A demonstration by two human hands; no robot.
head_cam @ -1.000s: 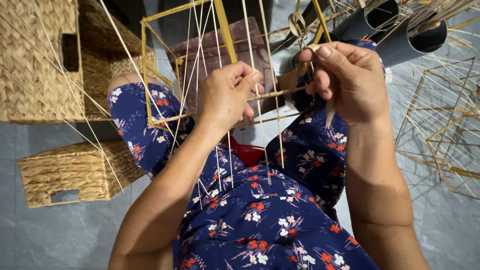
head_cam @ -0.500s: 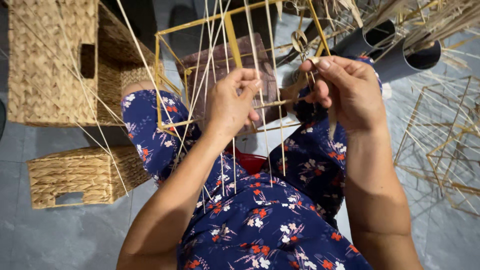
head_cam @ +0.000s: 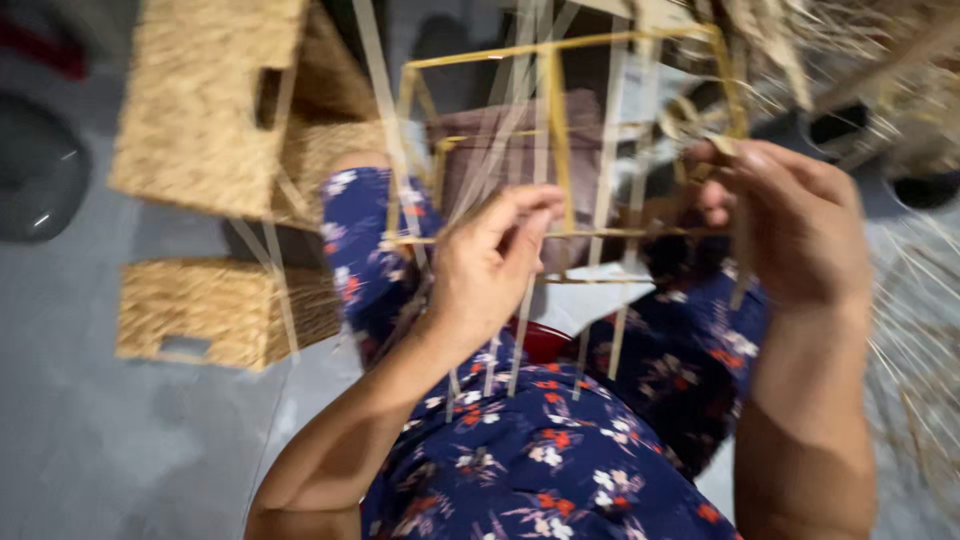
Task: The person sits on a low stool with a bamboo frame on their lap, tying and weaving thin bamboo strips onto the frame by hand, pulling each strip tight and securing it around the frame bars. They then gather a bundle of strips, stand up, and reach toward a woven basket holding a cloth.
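Observation:
A box-shaped yellow wire frame (head_cam: 560,140) stands over my lap, with several pale straw strips (head_cam: 520,330) hanging through it. My left hand (head_cam: 490,265) pinches one of those strips against the frame's near bar. At the frame's right side, my right hand (head_cam: 790,225) is closed on a strip beside the corner post. Both hands are blurred by motion. My lap is covered by dark blue floral cloth (head_cam: 560,450).
Two woven straw baskets lie on the grey floor at left, a large one (head_cam: 205,105) above a smaller one (head_cam: 215,310). Loose straw and bare wire frames (head_cam: 910,350) crowd the right side. Dark tubes (head_cam: 925,185) lie at top right.
The view has shifted, so the frame and baskets sit further right and lower in the picture. My hands stay on the frame and the strips, now blurred.

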